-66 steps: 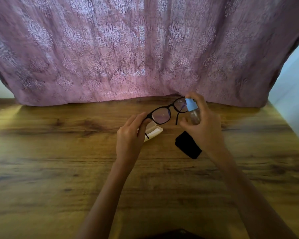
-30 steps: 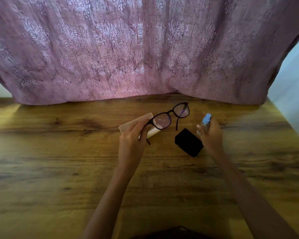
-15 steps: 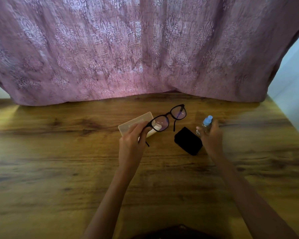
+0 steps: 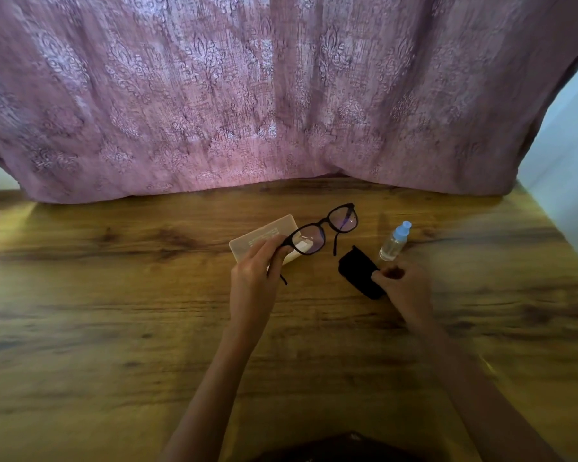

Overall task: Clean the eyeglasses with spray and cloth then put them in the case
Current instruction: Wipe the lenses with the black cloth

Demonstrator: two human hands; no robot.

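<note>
The fingers [image 4: 272, 253] of our left hand [image 4: 252, 281] pinch the black-framed eyeglasses [image 4: 322, 230] at one end of the frame, holding them over the flat beige case [image 4: 257, 240] that lies just beyond. The fingers [image 4: 379, 277] of our right hand [image 4: 402, 288] curl against the edge of the folded black cloth [image 4: 356, 268]; we cannot tell whether they grip it. Just past them the small clear spray bottle with a blue cap [image 4: 394, 243] stands upright on the wooden worktop [image 4: 114, 328].

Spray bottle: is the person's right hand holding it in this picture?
No: the spray bottle stands free on the wooden table, and the right hand is down at the black cloth's edge.
</note>
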